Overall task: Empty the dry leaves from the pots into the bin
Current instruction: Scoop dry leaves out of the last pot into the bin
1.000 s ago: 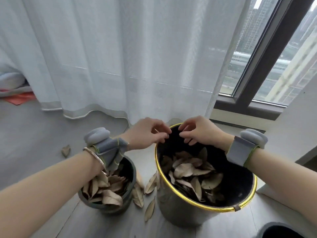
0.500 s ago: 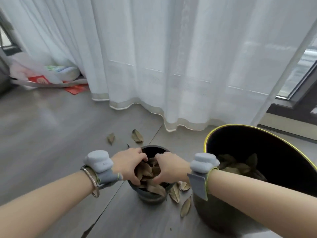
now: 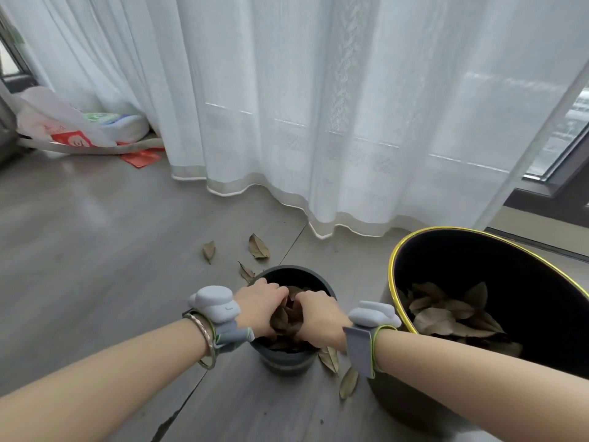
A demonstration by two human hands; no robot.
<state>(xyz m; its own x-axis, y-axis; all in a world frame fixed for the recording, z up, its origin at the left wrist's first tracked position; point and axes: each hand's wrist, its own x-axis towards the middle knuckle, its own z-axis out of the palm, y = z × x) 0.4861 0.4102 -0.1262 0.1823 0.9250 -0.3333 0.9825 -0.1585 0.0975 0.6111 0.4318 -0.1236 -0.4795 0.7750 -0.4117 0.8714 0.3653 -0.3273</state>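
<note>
- Gripping dry leaves inside the grey pot on the floor: left hand and right hand, fingers curled round them.
- Bin just right of pot, leaves inside.

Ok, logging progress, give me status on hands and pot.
Left hand and right hand both in the pot, gripping dry leaves. Bin right, part-filled. Loose leaves on floor.

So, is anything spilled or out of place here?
Yes: several dry brown leaves lie loose on the grey floor, three behind the small dark pot (one at) and two in front, between it and the yellow-rimmed black bin.
</note>
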